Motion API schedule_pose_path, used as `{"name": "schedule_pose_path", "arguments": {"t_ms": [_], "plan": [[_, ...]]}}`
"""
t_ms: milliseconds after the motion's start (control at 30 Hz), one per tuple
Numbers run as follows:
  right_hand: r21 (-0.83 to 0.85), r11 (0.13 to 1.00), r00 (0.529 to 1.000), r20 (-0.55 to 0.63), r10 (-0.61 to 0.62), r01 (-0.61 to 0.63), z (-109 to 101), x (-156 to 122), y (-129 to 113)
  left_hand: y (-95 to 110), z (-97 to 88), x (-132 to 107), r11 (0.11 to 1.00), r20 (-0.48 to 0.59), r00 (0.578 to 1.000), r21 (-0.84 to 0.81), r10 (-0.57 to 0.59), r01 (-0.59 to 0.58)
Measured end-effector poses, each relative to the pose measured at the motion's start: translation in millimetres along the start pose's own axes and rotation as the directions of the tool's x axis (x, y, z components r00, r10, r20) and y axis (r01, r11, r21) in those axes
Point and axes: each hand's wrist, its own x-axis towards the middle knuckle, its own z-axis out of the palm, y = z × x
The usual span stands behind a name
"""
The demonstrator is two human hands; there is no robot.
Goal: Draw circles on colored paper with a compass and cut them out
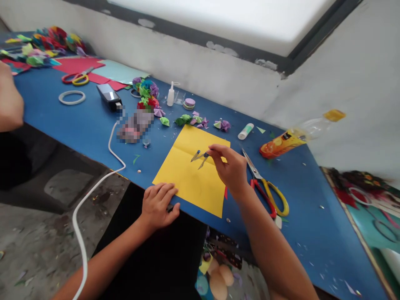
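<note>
A yellow paper sheet lies on the blue table in front of me. My right hand pinches the top of a small metal compass, whose two legs rest on the sheet near its far edge. My left hand lies at the near left corner of the sheet with fingers curled, pressing down on the paper at the table's edge.
Red-and-yellow scissors lie right of the sheet. Behind it are a glue stick, a glue bottle, small folded paper flowers, a tipped plastic bottle, a black device with white cable, a tape ring. Another person's arm shows at left.
</note>
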Motion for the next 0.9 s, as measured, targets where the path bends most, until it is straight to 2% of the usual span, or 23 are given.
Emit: {"name": "schedule_pose_path", "arguments": {"t_ms": [200,433,633,900], "plan": [[0.009,0.999,0.999,-0.024,-0.037,0.037,4.6,0.4,-0.3,-0.5,0.1,-0.8,1.0,0.013,1.0,-0.005,-0.011,0.011],[0.013,1.0,1.0,0.022,-0.015,0.014,8.2,0.9,-3.8,-0.5,-0.4,0.2,1.0,0.01,1.0,-0.02,-0.01,0.011],[0.007,0.998,0.998,0.009,-0.06,0.06,7.3,1.7,-3.7,-0.7,-0.7,0.3,1.0,0.009,1.0,-0.015,-0.004,0.004],[-0.014,0.999,0.999,0.011,-0.031,0.031,8.6,1.1,-1.6,-2.1,0.8,-1.6,1.0,0.024,1.0,-0.02,-0.019,0.019]]}}
